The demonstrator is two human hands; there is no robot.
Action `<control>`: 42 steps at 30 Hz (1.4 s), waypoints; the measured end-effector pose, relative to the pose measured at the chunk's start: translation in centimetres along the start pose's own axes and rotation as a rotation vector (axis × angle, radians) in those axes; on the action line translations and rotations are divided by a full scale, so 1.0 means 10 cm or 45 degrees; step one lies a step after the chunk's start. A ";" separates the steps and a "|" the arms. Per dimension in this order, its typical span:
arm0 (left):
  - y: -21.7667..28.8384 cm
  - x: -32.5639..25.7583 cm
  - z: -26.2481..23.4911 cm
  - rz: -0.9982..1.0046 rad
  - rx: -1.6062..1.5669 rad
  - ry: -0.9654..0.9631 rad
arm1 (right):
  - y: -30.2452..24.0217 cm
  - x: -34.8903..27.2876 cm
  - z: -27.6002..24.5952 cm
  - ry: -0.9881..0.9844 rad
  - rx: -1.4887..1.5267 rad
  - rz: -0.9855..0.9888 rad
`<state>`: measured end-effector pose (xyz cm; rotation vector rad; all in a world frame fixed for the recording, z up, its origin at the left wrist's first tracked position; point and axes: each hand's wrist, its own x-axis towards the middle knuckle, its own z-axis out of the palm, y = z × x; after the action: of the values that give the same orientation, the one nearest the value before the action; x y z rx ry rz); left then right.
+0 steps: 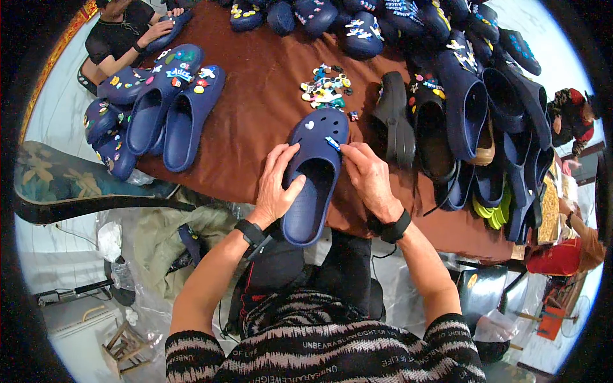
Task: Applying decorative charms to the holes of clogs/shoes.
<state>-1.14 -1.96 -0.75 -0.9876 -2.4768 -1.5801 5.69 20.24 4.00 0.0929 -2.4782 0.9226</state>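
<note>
A brown-draped table (255,83) stands in bright light over a pale, veined floor (71,244). At left, a dark chair (57,182) in floral upholstery adjoins it; clear plastic sheeting (151,322) spreads below, near a small wooden stool (124,348). Red-and-gold trim (51,45) lines the upper left edge, while a fan (576,317) is seen at lower right.

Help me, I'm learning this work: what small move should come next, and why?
Probably press the blue-and-white charm down with the right hand: its fingers are at it, on the shoe, and the left hand steadies the shoe's other side.
</note>
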 end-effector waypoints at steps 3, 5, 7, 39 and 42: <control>-0.01 0.01 0.02 0.011 0.011 0.014 | -0.01 0.02 -0.06 -0.084 -0.096 -0.052; -0.03 0.00 0.02 0.024 0.022 0.031 | -0.04 0.03 -0.08 -0.162 -0.106 -0.112; -0.02 0.01 0.02 0.028 0.041 0.040 | -0.04 0.02 -0.09 -0.177 -0.086 -0.115; -0.05 0.09 0.03 0.060 -0.060 -0.039 | 0.90 1.05 0.31 -0.372 -0.654 0.132; -0.04 0.07 0.00 0.052 -0.061 -0.025 | 0.60 1.03 0.15 -0.250 -0.339 0.218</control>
<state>-1.91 -1.78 -0.80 -1.0580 -2.4261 -1.6331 -5.32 24.96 4.23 -0.1262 -2.8038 0.6678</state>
